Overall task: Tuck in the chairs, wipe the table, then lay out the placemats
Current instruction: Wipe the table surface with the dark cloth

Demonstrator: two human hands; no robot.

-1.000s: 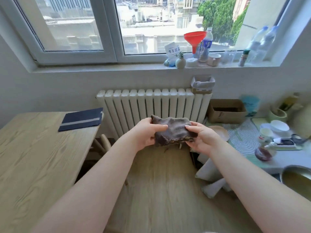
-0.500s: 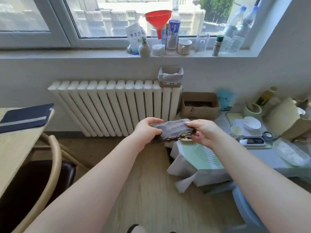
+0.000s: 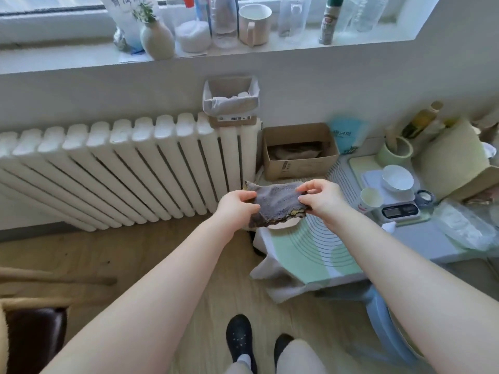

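Through the head camera I see both arms reaching forward over the wooden floor (image 3: 151,255). My left hand (image 3: 235,209) grips the left edge of a grey cloth (image 3: 275,203), its fingers (image 3: 244,197) curled round the fabric. My right hand (image 3: 321,197) pinches the cloth's right edge between thumb and fingertips, the other fingers bent above it. The cloth hangs stretched between the two hands, held in the air just in front of the white radiator (image 3: 129,168) and above the near corner of a low desk (image 3: 421,244) covered by a green-and-white mat (image 3: 307,255). A yellowish underside shows along the cloth's lower edge.

On that desk stand a cardboard box (image 3: 297,163), a white bowl (image 3: 397,178) on a small scale (image 3: 399,210), and a paper cup (image 3: 371,199). A lined box (image 3: 231,101) rests on top of the radiator. The windowsill (image 3: 81,58) above carries a small vase (image 3: 157,41), a mug (image 3: 255,24) and several bottles. At the lower left, part of a chair (image 3: 32,333) with a dark seat is visible. My dark shoes (image 3: 239,338) show at the bottom edge.
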